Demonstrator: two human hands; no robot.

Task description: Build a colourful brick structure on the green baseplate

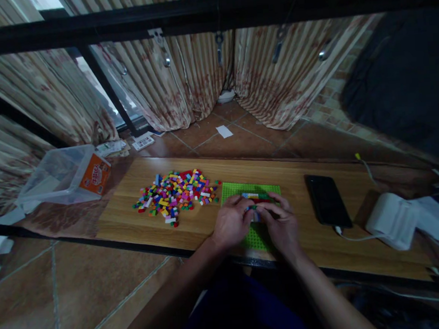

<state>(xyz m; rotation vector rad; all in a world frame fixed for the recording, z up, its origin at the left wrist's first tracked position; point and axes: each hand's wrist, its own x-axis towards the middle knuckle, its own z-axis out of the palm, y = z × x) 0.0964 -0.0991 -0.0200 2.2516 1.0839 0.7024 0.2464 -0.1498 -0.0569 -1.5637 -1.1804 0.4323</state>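
Observation:
A green studded baseplate [258, 240] lies on the wooden board near its front edge. Above it, my left hand [231, 223] and my right hand [282, 224] meet with bent fingertips close together. Both pinch at small toy building bricks [251, 208], blue and green in colour, partly covered by the fingers. Just behind the fingertips, several bricks [251, 196] in yellow, white, blue and red sit over the plate. To the left of my left hand spreads a loose pile of multicoloured bricks [176, 191].
A black phone [328, 200] with a white cable lies right of the plate, beside a white block-shaped object [391, 221]. At the far left stands a clear plastic bin [61, 180] with an orange label. A dark metal bar [194, 16] crosses in front of striped curtains.

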